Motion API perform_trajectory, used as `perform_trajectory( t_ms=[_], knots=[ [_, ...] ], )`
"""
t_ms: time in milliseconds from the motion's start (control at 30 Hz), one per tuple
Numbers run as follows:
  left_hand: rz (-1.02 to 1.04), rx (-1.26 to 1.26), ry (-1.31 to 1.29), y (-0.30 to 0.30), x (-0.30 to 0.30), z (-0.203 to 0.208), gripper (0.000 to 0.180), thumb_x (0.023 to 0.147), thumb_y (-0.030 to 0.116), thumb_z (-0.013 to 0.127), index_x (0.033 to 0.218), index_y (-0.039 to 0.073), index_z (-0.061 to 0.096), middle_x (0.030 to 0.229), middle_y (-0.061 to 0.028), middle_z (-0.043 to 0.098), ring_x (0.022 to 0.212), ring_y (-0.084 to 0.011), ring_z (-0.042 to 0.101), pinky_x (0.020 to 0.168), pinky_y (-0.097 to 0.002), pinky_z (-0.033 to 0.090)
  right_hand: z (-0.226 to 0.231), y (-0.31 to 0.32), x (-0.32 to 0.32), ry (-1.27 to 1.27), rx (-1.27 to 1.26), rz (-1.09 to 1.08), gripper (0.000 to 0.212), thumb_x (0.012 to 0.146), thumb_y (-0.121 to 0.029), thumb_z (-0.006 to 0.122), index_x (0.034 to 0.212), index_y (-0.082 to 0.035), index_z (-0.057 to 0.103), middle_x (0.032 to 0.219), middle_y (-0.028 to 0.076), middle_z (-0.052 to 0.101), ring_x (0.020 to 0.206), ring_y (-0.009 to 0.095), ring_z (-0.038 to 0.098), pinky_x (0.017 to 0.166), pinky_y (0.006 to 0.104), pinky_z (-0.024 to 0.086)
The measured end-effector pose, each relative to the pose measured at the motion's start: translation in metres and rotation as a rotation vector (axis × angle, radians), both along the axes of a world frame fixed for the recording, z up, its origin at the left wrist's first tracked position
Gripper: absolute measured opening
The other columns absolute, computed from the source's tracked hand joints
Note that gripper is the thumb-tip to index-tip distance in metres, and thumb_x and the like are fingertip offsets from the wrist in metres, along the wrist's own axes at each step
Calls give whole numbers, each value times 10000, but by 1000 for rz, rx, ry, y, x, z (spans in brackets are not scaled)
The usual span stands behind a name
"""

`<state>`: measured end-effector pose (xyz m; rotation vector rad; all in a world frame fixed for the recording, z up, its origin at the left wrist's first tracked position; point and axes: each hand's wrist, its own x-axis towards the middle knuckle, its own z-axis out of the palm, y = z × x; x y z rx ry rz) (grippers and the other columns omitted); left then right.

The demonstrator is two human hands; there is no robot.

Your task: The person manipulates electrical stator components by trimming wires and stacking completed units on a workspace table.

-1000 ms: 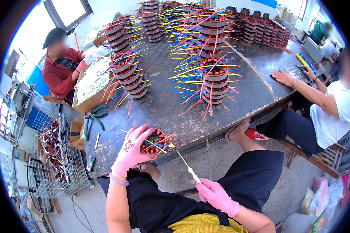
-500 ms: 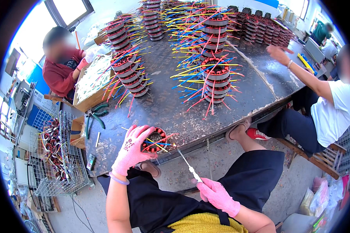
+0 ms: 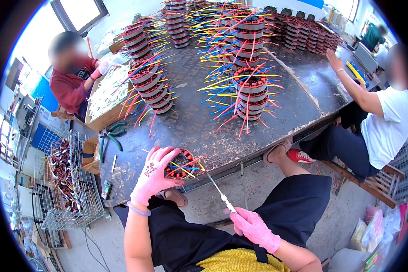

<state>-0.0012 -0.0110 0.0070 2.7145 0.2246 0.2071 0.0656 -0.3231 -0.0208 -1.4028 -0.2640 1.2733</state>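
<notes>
My left hand (image 3: 157, 170), in a pink glove, is closed around a small motor stator (image 3: 188, 159) at the table's front edge. The stator is a ring with red windings, and short red, yellow and blue wire leads stick out toward the right. My fingers cover its left side. My right hand (image 3: 254, 226), also pink-gloved, grips the white handle of a long thin tool (image 3: 223, 197) with a slim metal shaft. The shaft points up and left, its tip close to the wire ends; whether it touches them I cannot tell.
Tall stator stacks (image 3: 251, 93) with splayed wires stand on the dark table (image 3: 190, 122). Green-handled pliers (image 3: 111, 136) lie left, near a carton (image 3: 109, 97) of white strips. A wire basket (image 3: 70, 181) holds more stators. One person sits far left, another (image 3: 385, 109) at right.
The tool's tip has shifted slightly down and right, and the small orange glow at it no longer shows. At right, the other person's raised hand has moved right. My left hand stays put.
</notes>
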Motion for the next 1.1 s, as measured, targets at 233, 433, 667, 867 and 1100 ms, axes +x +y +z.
perform_trajectory(
  t_ms=[233, 433, 667, 867, 1100],
  knots=[
    [17, 22, 2, -2, 1, 1, 886, 556, 280, 860, 1347, 101, 506, 1336, -140, 506, 1289, -321, 433, 1165, -480, 231, -2, 0, 0, 6, 13, -1, 348, 1013, -260, 472, 1232, -11, 576, 677, -48, 451, 566, 44, 431, 521, 224, 358],
    [20, 11, 6, -1, 0, 1, 883, 554, 272, 860, 1347, 103, 509, 1334, -140, 510, 1288, -316, 436, 1163, -478, 236, -1, 0, 0, -9, -8, 4, 354, 1011, -253, 474, 1248, -7, 568, 675, -43, 453, 573, 42, 432, 526, 225, 360],
    [0, -1, -12, 2, 0, -3, 871, 554, 273, 859, 1338, 104, 519, 1328, -137, 518, 1284, -312, 442, 1162, -476, 238, -3, 0, -2, 61, 21, -35, 349, 1011, -229, 479, 1268, -7, 561, 669, -53, 437, 570, 38, 406, 517, 219, 332],
    [1, 1, -5, 0, 1, -1, 875, 556, 271, 859, 1342, 106, 512, 1333, -136, 514, 1284, -311, 442, 1162, -475, 238, 0, 4, -2, 53, 12, -39, 371, 1005, -239, 489, 1269, 11, 564, 666, -43, 446, 579, 52, 402, 536, 218, 324],
    [13, -5, 2, -3, 1, 1, 867, 561, 254, 854, 1342, 99, 509, 1328, -137, 514, 1286, -311, 440, 1165, -474, 232, -2, 1, -1, 26, -7, -16, 366, 1010, -243, 484, 1262, 8, 569, 667, -43, 447, 579, 51, 401, 534, 217, 325]
  ],
)
